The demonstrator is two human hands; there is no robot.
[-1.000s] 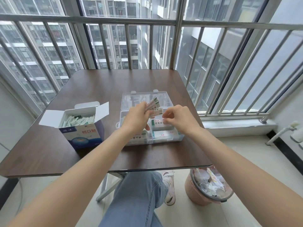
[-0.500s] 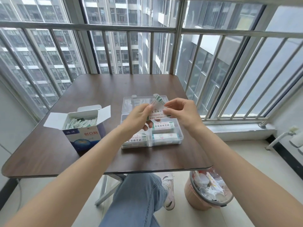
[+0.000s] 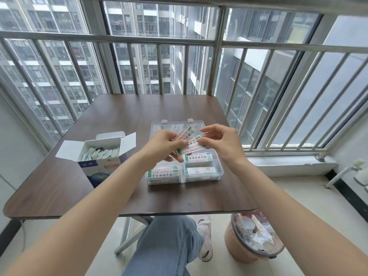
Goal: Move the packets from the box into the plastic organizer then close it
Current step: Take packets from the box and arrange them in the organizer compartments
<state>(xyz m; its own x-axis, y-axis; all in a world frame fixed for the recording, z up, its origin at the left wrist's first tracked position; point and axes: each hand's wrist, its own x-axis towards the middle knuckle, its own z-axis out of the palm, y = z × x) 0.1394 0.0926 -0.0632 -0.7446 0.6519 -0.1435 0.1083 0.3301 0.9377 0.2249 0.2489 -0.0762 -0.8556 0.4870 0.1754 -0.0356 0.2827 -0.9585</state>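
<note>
Pinching a few packets (image 3: 188, 140) between both hands, left hand (image 3: 163, 145) and right hand (image 3: 221, 142), just over the open organizer (image 3: 217, 174).

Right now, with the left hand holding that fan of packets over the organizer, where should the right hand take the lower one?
Probably pinch the lower packet at its free right end, coming from the right. The left hand covers its left end, and the right hand already sits at that end above the plastic organizer.
</note>
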